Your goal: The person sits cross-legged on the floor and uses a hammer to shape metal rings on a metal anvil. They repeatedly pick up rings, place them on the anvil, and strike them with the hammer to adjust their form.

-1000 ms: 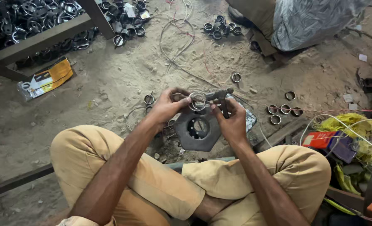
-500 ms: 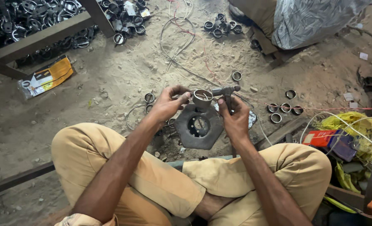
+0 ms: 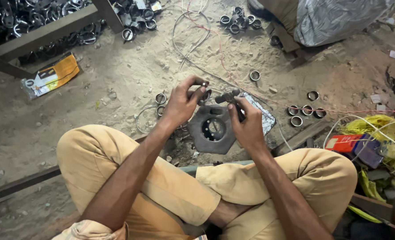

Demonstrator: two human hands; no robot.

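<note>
above the grey plate [image 3: 214,133], which lay on the dirt floor [image 3: 117,93] just ahead of your crossed legs, both your hands worked close together. your left hand [image 3: 182,104] was at about 10 o'clock from the plate's centre hole, fingers curled and pinched on a small metal ring [image 3: 202,94] held at the fingertips. your right hand [image 3: 246,126] was at about 3 o'clock from the hole, fingers clenched round a short dark hammer [image 3: 231,101]. its head stuck out above your thumb, long axis running roughly from 9 to 3 o'clock, and the near end of it pointed toward the ring. the ring sat just beside that end, at about 9 o'clock from it, close but apart as far as you could see. both were raised just past the plate's far edge, at about 12 o'clock from the hole. the left hand was the nearer one to the ring, the right the nearer to the plate's right rim. more loose rings [image 3: 307,110] lay in a row at 3 o'clock, well apart from your hands.
</note>
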